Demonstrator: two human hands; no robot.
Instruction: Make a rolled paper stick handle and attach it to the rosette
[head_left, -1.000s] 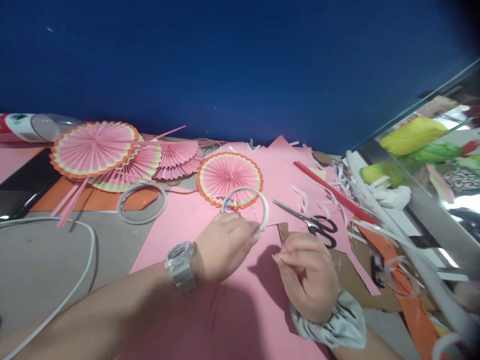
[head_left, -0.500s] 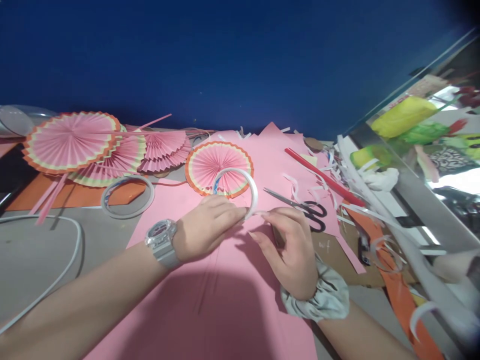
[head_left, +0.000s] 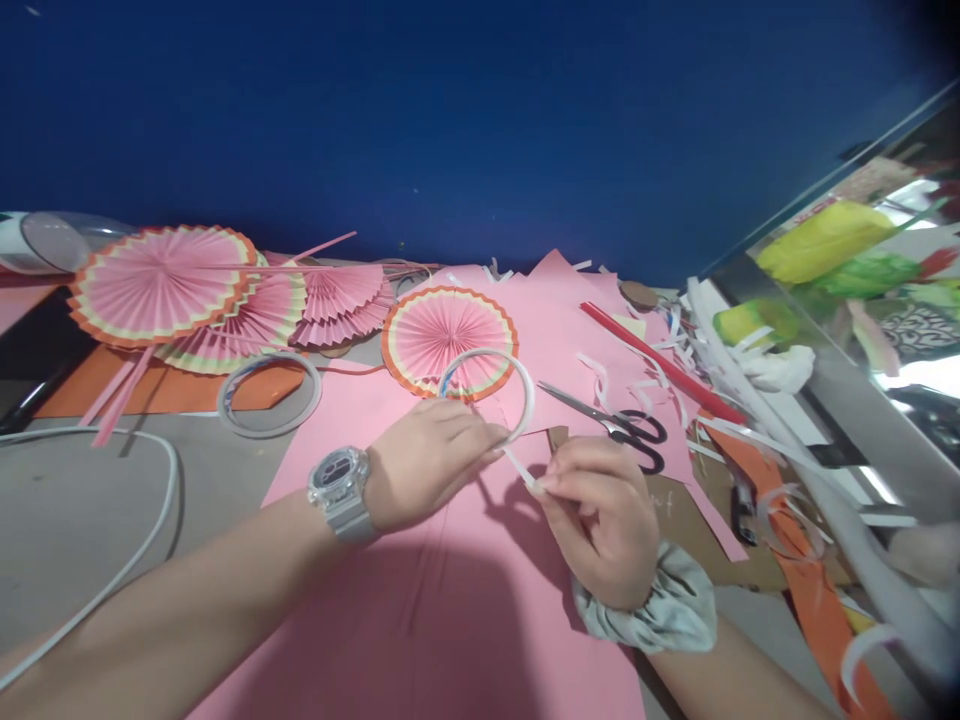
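My left hand (head_left: 435, 455) is closed around the lower side of a roll of white double-sided tape (head_left: 529, 398), which stands tilted above the pink paper (head_left: 480, 620). A short length of tape runs from the roll to my right hand (head_left: 604, 515), whose thumb and forefinger pinch its end. Behind the roll lies a round pleated paper fan (head_left: 450, 325), pink with yellow and orange rims. Black-handled scissors (head_left: 626, 428) rest just beyond my right hand, blades pointing left. My left fingertips are partly hidden by the hand itself.
More pleated fans (head_left: 165, 285) lie at the left, near a second tape roll (head_left: 311, 400) and a white cable (head_left: 174, 480). At the right are a red strip (head_left: 660, 362), orange paper (head_left: 814, 590) and white scraps. A blue partition (head_left: 450, 120) stands behind.
My right hand has moved down from the roll, its fingers now closed on the tape end, and the tape between the hands is longer. The whole view has shifted slightly.
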